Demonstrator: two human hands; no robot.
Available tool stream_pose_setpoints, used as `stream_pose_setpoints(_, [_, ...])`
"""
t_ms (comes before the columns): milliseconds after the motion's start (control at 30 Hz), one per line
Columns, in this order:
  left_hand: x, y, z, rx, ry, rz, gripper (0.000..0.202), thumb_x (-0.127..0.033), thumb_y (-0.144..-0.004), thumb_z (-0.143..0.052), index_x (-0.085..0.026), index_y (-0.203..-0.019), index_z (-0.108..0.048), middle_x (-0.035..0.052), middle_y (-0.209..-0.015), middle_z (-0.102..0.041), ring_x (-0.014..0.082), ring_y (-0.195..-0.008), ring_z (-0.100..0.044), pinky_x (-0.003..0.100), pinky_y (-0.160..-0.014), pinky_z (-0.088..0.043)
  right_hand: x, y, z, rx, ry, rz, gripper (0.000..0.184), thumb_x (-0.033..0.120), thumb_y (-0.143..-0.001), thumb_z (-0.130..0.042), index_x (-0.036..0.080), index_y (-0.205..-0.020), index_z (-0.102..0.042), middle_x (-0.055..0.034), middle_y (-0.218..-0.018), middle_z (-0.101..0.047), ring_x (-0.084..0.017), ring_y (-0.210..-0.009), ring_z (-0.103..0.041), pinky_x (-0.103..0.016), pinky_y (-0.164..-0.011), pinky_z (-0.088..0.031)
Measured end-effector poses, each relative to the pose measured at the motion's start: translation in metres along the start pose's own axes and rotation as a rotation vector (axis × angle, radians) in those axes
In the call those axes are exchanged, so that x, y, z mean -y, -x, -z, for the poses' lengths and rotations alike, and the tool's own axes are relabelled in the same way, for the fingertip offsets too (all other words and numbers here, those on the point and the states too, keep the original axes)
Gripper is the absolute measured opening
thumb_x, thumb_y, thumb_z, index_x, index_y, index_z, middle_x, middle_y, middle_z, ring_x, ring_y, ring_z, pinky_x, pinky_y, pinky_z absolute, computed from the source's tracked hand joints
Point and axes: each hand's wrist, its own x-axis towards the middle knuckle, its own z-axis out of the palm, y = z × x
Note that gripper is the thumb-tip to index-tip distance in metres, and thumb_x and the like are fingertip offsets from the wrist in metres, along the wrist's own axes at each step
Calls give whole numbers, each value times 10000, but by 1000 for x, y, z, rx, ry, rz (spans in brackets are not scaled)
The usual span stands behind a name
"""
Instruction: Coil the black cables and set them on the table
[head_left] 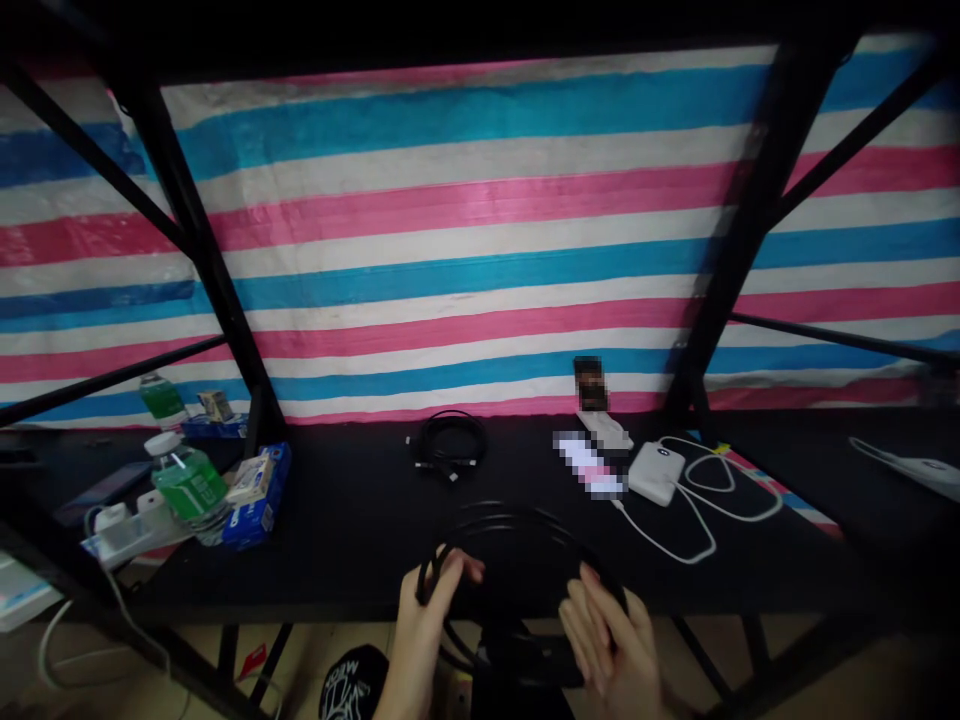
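Near the front edge of the black table, a coil of black cable (517, 515) hangs between my two hands in several wide loops. My left hand (431, 615) is closed around the coil's left side, with strands passing between thumb and fingers. Its right side lies in my right hand (611, 630), fingers curled over the cable. The lower loops are dark and hard to make out against what is below. Farther back on the tabletop rests a second coiled black cable (451, 440), its plug ends showing.
To the right lie a blurred-out phone (589, 465), a white power bank (657, 472) and a white cord (697, 560). At left stand a green-labelled bottle (187, 490), a blue box (259, 500) and a power strip (127, 530). Black frame posts (199, 240) rise on both sides.
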Motion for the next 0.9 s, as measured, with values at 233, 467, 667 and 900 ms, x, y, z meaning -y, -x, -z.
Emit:
stream_pose_setpoints(233, [8,-35,4,-244,430,173,389,-410,-426,-805,-165,-581,-544,-136,-311,-229,7,-278,-136,174,-321,-171,-19,-47,-10,83,124,-388,413,442,-627,-720,191,-502,-417,54,-457,-409,-80,-462,-471,-213,-511,-415])
stream_pose_setpoints(467, [2,-127,-3,-102,195,66,389,-483,-589,-646,-218,-528,-368,-128,-363,-184,37,-303,-101,211,-321,-150,-19,-116,-2,555,530,-499,411,400,-716,-677,197,-1012,-477,-6,-844,-611,-172,-698,-680,-196,-474,-467])
stream_pose_setpoints(667, [1,-223,-11,-61,-247,-82,475,-564,-731,-525,-206,-449,-392,-15,-457,-418,135,-515,-480,264,-568,-408,-47,-200,-22,382,678,-329,347,501,-772,-586,195,-861,-448,93,-597,-490,-44,-284,-479,-114,-240,-151])
stream_pose_setpoints(900, [41,-286,12,-249,-817,-183,517,-472,-698,-546,-155,-1104,-587,167,-1239,-490,393,-1221,-327,578,-1038,-195,-91,-263,1,277,608,-337,442,397,-703,-669,156,-1051,-544,-9,-782,-563,-99,-530,-599,-140,-328,-387])
